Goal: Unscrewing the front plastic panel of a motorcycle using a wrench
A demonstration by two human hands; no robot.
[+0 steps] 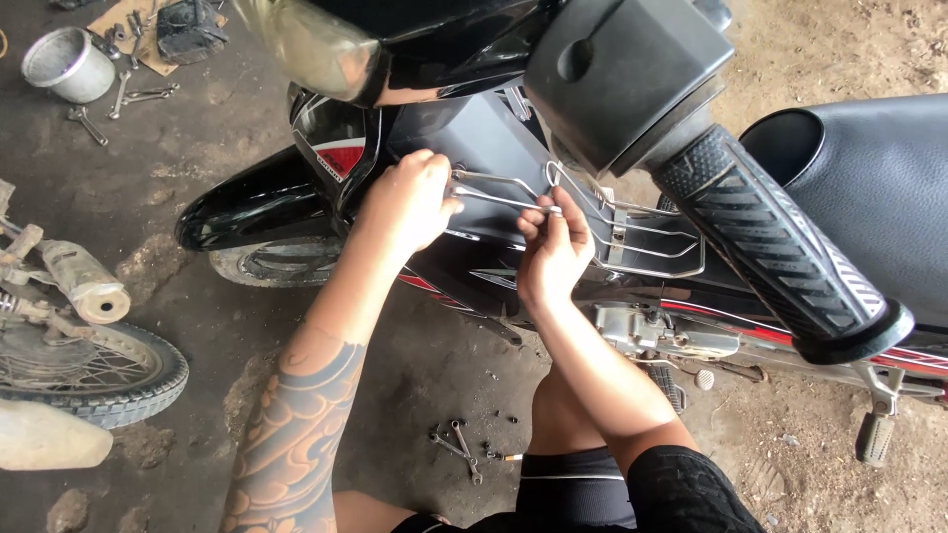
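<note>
While our left hand (410, 202) grips the wire rack (602, 222) at its front end, our right hand (553, 247) pinches a rod just behind — both closed. We see the rack's long axis running rearward along the black panel (484, 138), under the handlebar grip (780, 247).

dirt floor (434, 365) bears wrenches (456, 446), a metal pot (69, 64), a wheel (94, 370), and the motorcycle (474, 138)

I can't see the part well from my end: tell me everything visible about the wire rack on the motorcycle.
The wire rack is bent from thin, shiny silver metal rod with parallel bars and rounded loops. It lies against the motorcycle's black inner panel, below the handlebar grip. The left hand grips its left end; the right hand pinches a bar near the middle. It looks undamaged.
</note>
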